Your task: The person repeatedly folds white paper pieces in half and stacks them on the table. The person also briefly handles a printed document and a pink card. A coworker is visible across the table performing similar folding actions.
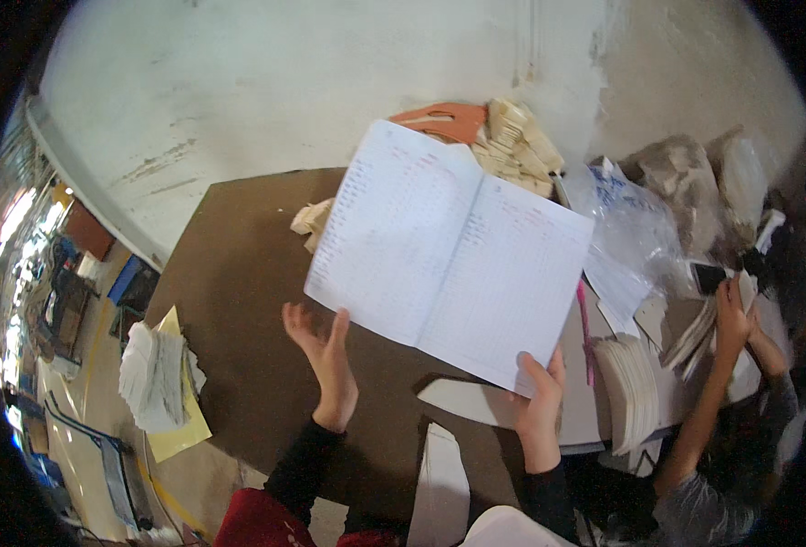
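An open notebook (449, 246) with handwritten, ruled pages is held up above the brown table (239, 246). My right hand (542, 401) grips its lower right corner, thumb on the page and the other fingers mostly behind it. Just below the lower left corner, my left hand (328, 365) has its fingers spread and holds nothing; a small gap seems to part it from the page. Under the notebook's near edge lie curved white cut pieces (471, 401), and a longer white piece (441, 483) lies closer to me.
White stacked pieces on yellow paper (189, 438) sit at the table's left edge. Behind the notebook are an orange piece (439, 120) and a cream bundle (517, 150). Plastic bags (635, 223), a pink pen-like stick (586, 337) and a co-worker's hands (736, 314) are on the right.
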Tool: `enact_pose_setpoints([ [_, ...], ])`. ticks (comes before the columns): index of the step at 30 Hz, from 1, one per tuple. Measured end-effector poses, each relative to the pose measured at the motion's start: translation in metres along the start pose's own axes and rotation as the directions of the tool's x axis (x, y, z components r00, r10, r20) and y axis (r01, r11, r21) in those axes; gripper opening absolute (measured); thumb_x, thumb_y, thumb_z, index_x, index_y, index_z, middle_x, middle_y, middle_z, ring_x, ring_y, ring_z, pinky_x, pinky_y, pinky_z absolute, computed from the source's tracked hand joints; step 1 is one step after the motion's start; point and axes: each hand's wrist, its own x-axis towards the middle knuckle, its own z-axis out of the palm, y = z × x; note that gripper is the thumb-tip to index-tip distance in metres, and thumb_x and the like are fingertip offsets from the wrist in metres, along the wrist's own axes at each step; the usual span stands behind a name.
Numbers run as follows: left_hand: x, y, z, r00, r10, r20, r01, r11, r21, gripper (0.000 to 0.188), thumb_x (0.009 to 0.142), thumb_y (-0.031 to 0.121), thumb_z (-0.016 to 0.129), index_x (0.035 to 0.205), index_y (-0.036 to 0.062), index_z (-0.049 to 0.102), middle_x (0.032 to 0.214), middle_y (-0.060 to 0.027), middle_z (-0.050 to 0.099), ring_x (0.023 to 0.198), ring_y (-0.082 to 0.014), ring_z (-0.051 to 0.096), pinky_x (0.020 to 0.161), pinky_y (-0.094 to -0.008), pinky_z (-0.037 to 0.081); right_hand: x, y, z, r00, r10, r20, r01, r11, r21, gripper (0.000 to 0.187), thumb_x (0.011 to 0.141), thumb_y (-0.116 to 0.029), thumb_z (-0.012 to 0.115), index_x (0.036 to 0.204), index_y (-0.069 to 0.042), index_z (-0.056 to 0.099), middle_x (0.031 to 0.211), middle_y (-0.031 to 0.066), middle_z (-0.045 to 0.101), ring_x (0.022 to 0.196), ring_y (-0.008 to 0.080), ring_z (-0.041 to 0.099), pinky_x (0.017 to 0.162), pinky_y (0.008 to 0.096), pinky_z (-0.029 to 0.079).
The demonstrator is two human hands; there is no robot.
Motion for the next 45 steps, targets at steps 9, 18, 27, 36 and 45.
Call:
enact_pose_setpoints([
  [9,-0.030,0.043,0.026,0.171,0.219,0.961,-0.830,0.558,0.020,0.050,0.081,0.029,0.078,0.126,0.0140,0.067,0.144,-0.0066,0.057,0.139,-0.0306,0.046,0.116,-0.0524,0.032,0.001,0.004,0.008,0.973,-0.097,0.210,0.086,0.994,0.062,0.044,0.094,-0.006,0.066,0.133,-0.003,0.046,0.106,0.0114,0.067,0.076,0.0167,0.068,0.047,0.0286,0.052],
  [18,0.036,0.061,0.059,-0.192,0.330,0.924,-0.810,0.479,-0.339,0.037,0.082,0.027,0.074,0.114,0.0073,0.070,0.125,-0.0059,0.069,0.118,-0.0218,0.065,0.101,-0.0377,0.053,0.005,0.011,-0.001,0.988,-0.023,0.153,-0.002,0.987,0.160,0.044,0.108,-0.039,0.042,0.135,-0.004,0.045,0.120,0.0082,0.063,0.090,0.0196,0.068,0.061,0.0364,0.057],
  [27,0.023,0.032,0.050,0.341,0.135,0.930,-0.579,0.810,0.095,0.012,0.093,0.002,0.064,0.104,0.0012,0.069,0.097,-0.0088,0.073,0.082,-0.0145,0.071,0.073,-0.0284,0.058,0.008,0.016,-0.001,0.983,-0.058,0.175,0.043,0.995,0.087,0.048,0.108,-0.043,0.036,0.139,-0.006,0.042,0.122,0.0095,0.061,0.092,0.0189,0.066,0.065,0.0355,0.057],
  [36,0.009,0.033,0.052,0.798,-0.275,0.536,0.476,0.833,-0.280,0.016,0.105,0.014,0.052,0.111,0.0008,0.058,0.104,-0.0040,0.065,0.099,-0.0148,0.066,0.089,-0.0324,0.056,0.008,0.011,0.003,0.985,-0.126,0.118,0.123,0.992,0.029,0.049,0.103,-0.024,0.056,0.144,-0.003,0.039,0.124,0.0106,0.062,0.100,0.0185,0.067,0.078,0.0343,0.058],
  [45,-0.004,0.026,0.034,0.671,-0.227,0.706,0.509,0.833,-0.217,0.017,0.104,0.014,0.054,0.104,-0.0005,0.063,0.105,-0.0074,0.069,0.101,-0.0169,0.067,0.091,-0.0321,0.054,0.013,0.020,-0.002,0.973,-0.229,0.024,0.230,0.969,-0.087,0.059,0.100,-0.019,0.062,0.150,-0.003,0.035,0.142,0.0146,0.052,0.122,0.0202,0.056,0.102,0.0338,0.045],
])
